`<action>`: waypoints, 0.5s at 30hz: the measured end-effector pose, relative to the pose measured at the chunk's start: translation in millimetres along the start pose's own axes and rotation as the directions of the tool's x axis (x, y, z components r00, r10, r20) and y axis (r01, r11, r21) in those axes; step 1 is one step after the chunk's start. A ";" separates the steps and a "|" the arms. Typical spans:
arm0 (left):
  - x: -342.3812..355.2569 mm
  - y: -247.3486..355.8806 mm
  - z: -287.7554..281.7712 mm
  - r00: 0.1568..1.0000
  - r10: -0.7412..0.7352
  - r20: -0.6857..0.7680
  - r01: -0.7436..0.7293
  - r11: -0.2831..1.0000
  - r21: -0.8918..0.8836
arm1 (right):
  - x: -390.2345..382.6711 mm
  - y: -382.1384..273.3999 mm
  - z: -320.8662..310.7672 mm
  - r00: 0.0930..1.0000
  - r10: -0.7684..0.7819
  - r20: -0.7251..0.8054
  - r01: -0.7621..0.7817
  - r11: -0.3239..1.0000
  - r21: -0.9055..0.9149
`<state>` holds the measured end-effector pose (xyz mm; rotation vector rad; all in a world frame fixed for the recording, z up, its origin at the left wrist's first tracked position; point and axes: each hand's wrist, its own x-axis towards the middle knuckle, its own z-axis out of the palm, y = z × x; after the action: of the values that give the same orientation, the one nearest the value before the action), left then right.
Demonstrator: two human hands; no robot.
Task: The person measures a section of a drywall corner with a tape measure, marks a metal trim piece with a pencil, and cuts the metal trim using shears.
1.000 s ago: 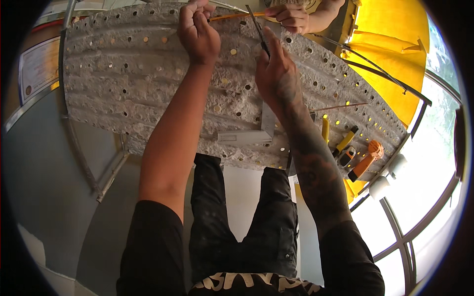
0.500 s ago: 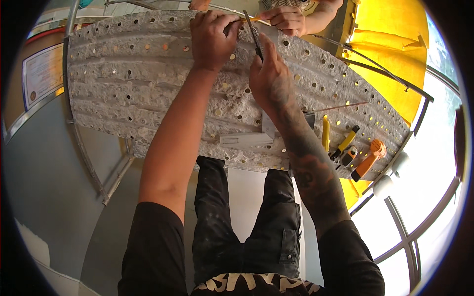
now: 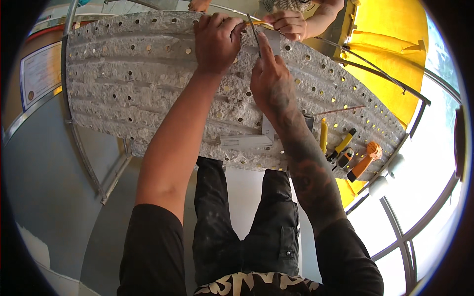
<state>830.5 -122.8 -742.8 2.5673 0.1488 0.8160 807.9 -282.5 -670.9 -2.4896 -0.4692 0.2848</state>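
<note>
From my end, I watch the orange stick (image 3: 256, 22), which spans the gap between the left hand (image 3: 217, 43) and a co-worker's hand (image 3: 291, 25), at the far edge of the worktop (image 3: 163, 59). I have the left hand curled; it seems to pinch the stick's left end, though its fingertips are partly hidden. The right hand (image 3: 272, 81) is wrapped around the lower part of a narrow dark blade (image 3: 253, 32), index finger stretched along it.

What worries me most is the blade, which crosses the stick just beside the left fingertips; I cannot tell whether it touches. If it skids sideways, I judge it could nick those fingers, or the co-worker's opposite; too hard a push from the right hand would cause that. The stick is thin and two people hold it, so an uneven pull could twist, bend or snap it.

The stick's long axis runs left to right, almost level between the holding hands and roughly square to the blade. I cannot tell which way its tip points, since fingers cover both ends. The blade points forward from the right hand, leaning slightly left. Nearer to me than the hands, a metal square (image 3: 247, 141) lies on the worktop.
</note>
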 end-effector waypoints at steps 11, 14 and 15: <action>-1.4 -2.3 -2.6 0.999 -0.033 0.036 0.033 0.999 0.004 | 12.7 -19.5 -20.7 0.987 0.091 0.132 -0.084 0.995 -0.058; -0.5 1.3 -2.8 0.998 -0.046 0.044 0.046 0.999 0.004 | 19.0 -22.9 -27.8 0.982 0.093 0.163 -0.083 0.995 -0.062; -0.8 1.6 -2.9 0.997 -0.052 0.051 0.052 0.999 0.008 | 21.7 -23.5 -28.7 0.979 0.099 0.176 -0.091 0.995 -0.051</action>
<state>828.1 -123.3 -740.4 2.5764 0.2020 0.7308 830.2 -270.6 -636.2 -2.5442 -0.4328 0.5445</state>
